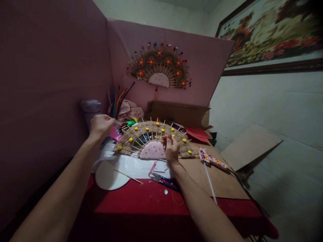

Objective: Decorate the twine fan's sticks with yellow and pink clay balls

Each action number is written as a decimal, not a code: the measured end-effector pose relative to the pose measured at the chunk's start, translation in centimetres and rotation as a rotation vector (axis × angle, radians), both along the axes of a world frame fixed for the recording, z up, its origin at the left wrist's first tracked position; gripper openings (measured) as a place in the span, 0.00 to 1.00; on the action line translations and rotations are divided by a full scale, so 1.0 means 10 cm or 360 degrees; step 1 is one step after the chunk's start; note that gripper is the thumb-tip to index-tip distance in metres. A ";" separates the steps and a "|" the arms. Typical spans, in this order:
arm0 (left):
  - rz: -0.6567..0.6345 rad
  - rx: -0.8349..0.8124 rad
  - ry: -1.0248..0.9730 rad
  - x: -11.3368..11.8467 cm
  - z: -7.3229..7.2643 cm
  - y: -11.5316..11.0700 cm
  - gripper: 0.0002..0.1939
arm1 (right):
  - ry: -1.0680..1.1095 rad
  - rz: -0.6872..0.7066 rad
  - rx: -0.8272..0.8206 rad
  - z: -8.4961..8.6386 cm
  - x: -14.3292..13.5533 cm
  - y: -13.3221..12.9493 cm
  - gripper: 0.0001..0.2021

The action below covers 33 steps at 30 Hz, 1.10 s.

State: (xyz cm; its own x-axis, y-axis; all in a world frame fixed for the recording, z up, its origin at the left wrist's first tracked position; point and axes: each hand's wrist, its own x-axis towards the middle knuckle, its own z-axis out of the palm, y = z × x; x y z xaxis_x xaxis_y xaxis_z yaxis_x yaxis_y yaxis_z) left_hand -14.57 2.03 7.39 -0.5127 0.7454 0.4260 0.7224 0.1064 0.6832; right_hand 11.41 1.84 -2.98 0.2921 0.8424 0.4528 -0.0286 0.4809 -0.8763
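Observation:
A fan-shaped piece of woven twine (151, 127) with yellow dots and thin sticks stands on the table, a pink spotted half-circle (153, 150) at its lower middle. My left hand (102, 126) is raised left of the fan, its fingers closed on a clear plastic bag (115, 127) with pink in it. In front of the fan, by the right edge of the half-circle, is my right hand (171, 148). Its fingers are pinched together; what they hold, if anything, is too small to tell.
Blue-handled scissors (168, 182), a white disc (109, 176), a stick (129, 177) and a flowered glue gun (213, 160) with its cord lie on the red-covered table (136, 201). Behind are cardboard (176, 112), red paper (198, 133) and a decorated fan (158, 58) on the pink panel.

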 end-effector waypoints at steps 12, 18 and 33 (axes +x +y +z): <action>-0.0118 -0.0695 0.0641 -0.23 -0.36 0.07 0.29 | 0.0038 0.0052 0.0000 0.02 -0.01 -0.03 0.24; -0.0135 -0.0575 0.0919 -0.08 -0.42 0.07 0.28 | 0.0010 0.0064 0.0037 0.02 -0.02 -0.02 0.24; -0.0366 -0.0017 0.1002 0.49 -0.26 0.13 0.16 | 0.0251 -0.0046 0.0019 0.14 0.02 -0.04 0.22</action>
State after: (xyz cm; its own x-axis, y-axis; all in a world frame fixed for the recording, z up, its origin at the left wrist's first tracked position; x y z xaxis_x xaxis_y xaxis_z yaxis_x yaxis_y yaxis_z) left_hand -9.64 3.36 4.80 0.0039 0.8119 0.5838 0.9879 -0.0937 0.1237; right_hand 11.57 1.42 -1.63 0.3843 0.8275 0.4094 -0.1515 0.4940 -0.8562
